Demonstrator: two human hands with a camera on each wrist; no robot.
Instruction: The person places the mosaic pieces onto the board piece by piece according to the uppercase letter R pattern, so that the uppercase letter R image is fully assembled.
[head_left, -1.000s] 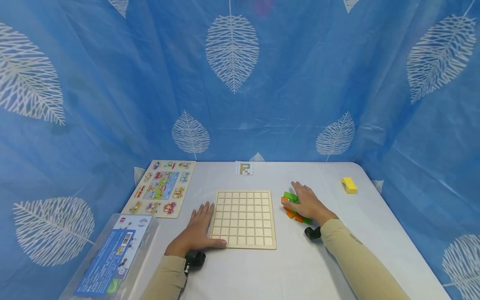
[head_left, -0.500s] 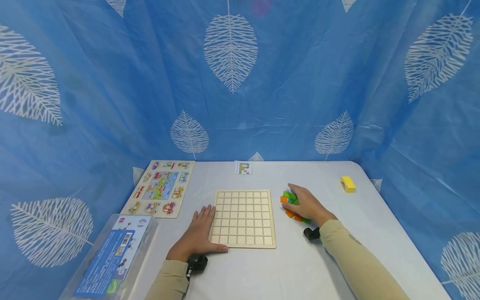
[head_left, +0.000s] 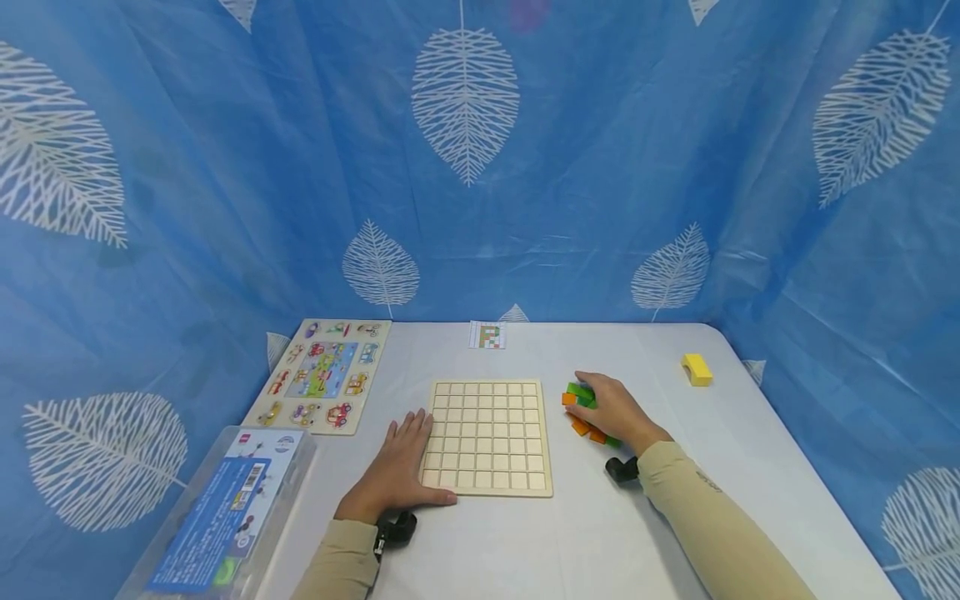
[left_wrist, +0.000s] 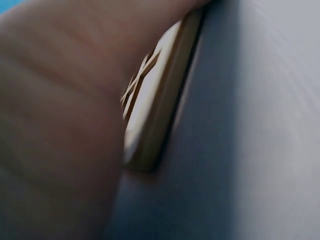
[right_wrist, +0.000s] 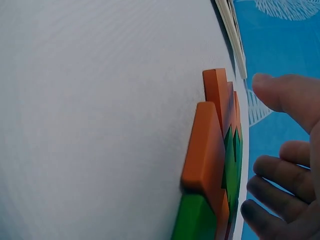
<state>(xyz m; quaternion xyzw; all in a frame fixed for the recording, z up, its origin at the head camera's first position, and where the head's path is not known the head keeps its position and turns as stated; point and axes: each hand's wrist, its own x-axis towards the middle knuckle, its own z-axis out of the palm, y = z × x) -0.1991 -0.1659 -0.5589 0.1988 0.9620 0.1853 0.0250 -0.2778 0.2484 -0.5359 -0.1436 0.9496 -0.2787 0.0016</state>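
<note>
A square wooden grid board [head_left: 487,437] lies on the white table in the head view. My left hand [head_left: 397,467] rests along its left side, fingers straight, thumb stretched along the near edge. In the left wrist view, the hand covers part of the board's corner [left_wrist: 150,120]. Right of the board is a small heap of orange blocks [head_left: 581,427] and green blocks [head_left: 581,390]. Over this heap hovers my right hand [head_left: 618,412], thumb and fingers apart, nothing between them. The right wrist view shows its loosely bent fingers [right_wrist: 280,180] above the orange block [right_wrist: 202,150] and green block [right_wrist: 195,220].
A small card with a coloured pattern [head_left: 487,335] lies behind the board. At far left are a vehicle picture puzzle [head_left: 375,342] and a clear plastic box [head_left: 288,483] with a blue label. A yellow arch block [head_left: 697,370] sits at the back right, before the blue curtain [head_left: 555,167].
My right hand's fingers have drawn in and the hand has come slightly nearer over the heap. My left hand has shifted only a little at the board's side.
</note>
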